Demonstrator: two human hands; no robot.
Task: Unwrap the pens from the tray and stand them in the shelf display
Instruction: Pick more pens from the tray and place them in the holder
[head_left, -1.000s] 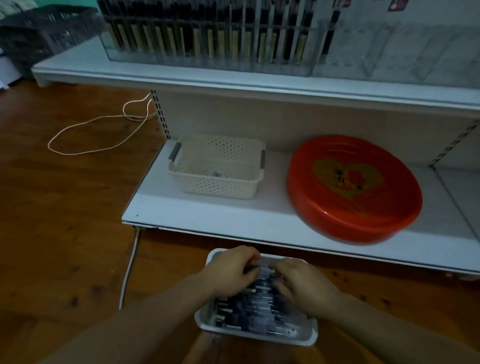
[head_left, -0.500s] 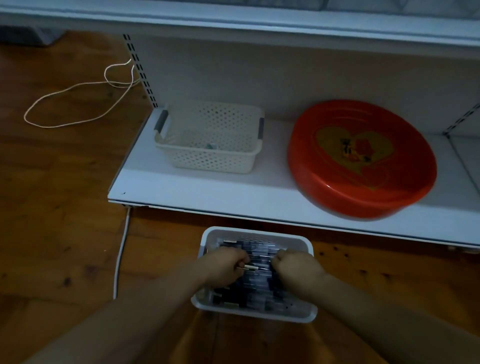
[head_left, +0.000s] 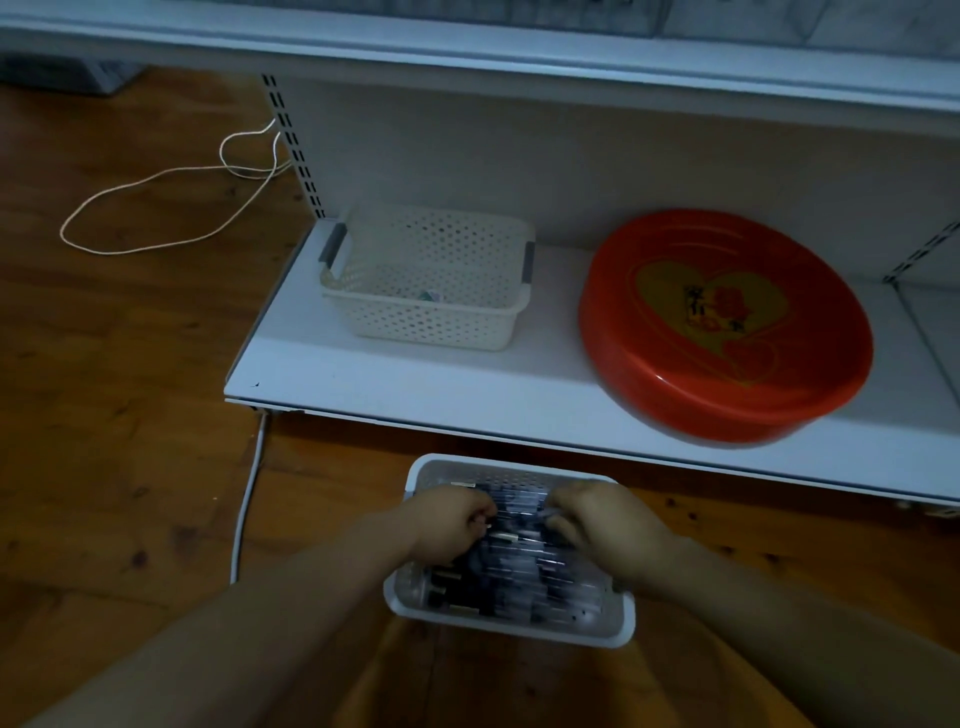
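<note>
A white tray (head_left: 511, 627) stands on the wooden floor just in front of the low shelf, filled with several dark pens in clear wrappers (head_left: 514, 577). Both hands are over the tray. My left hand (head_left: 451, 522) pinches the left end of one wrapped pen (head_left: 511, 535) with curled fingers. My right hand (head_left: 605, 525) grips the same pen's right end, its fingers curled down. The pen lies across between the two hands, just above the pile. The shelf display with upright pens is out of view above.
The low white shelf (head_left: 467, 395) carries a white perforated basket (head_left: 431, 280) and a round red tray with a heart print (head_left: 727, 322). A thin cord (head_left: 156, 208) loops over the floor at the left; a white cable (head_left: 244, 509) runs along the floor beside the pen tray.
The view has tilted down, so the upper display has left the frame. Both hands went from flat on the pile to gripping one wrapped pen at its ends.
</note>
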